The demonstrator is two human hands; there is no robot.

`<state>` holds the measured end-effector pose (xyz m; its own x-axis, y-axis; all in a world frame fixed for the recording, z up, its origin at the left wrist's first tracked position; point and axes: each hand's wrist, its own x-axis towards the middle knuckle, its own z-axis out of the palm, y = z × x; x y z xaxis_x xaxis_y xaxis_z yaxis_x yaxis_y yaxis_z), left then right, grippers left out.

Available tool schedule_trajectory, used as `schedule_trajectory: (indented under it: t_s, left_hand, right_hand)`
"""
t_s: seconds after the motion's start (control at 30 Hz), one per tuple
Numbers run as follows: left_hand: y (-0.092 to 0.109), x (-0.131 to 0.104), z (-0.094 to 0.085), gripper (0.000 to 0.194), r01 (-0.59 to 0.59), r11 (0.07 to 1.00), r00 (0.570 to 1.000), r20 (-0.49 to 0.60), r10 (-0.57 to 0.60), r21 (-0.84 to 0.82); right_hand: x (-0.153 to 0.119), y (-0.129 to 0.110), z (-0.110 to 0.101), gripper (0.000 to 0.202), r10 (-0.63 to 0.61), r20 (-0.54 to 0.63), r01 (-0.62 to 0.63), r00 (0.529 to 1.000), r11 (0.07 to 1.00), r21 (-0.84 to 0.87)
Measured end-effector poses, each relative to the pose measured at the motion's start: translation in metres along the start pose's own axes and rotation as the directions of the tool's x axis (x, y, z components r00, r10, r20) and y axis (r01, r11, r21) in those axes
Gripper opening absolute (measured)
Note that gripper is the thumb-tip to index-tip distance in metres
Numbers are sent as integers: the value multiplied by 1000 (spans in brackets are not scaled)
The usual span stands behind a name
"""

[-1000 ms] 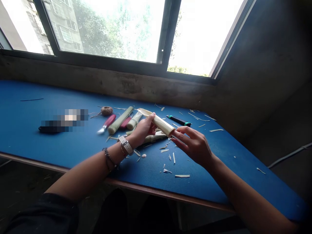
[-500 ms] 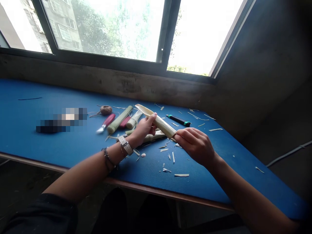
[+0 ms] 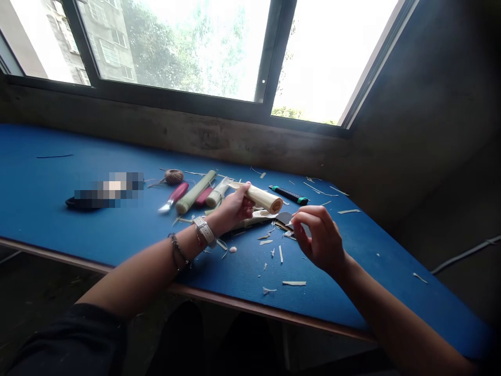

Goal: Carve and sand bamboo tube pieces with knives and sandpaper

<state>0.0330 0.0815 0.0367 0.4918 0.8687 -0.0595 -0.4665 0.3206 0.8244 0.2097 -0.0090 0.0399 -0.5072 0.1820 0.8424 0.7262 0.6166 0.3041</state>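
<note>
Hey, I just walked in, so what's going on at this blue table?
A person's left hand holds a pale cylindrical piece, apparently bamboo, above the blue table. The right hand is apart from it, near its end, fingers curled; whether they pinch a small scrap is hard to tell. Pale shavings lie scattered around. Beyond the left hand are a green stick, a red-handled tool and a ball of twine.

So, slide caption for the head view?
Left hand holds a pale tubular piece, right hand nearby, shavings scattered about.
</note>
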Motion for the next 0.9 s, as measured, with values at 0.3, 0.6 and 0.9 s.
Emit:
schedule_trajectory:
  t_s: [0.3, 0.6, 0.9]
  left_hand:
    - [4, -6, 6, 28, 35, 999, 999, 30, -35, 2]
    - [1, -1, 0, 24, -20, 999, 1000, 9, 20, 31]
    - [-5, -2, -3, 34, -128, 980, 992, 15, 128, 155]
  right_hand:
    - [0, 13, 0, 9, 143, 9, -143, 990, 990, -12]
    - [1, 7, 1, 20, 54, 31, -58, 998, 989, 135]
    - [0, 7, 0, 12, -9, 152, 43, 988, 975, -216]
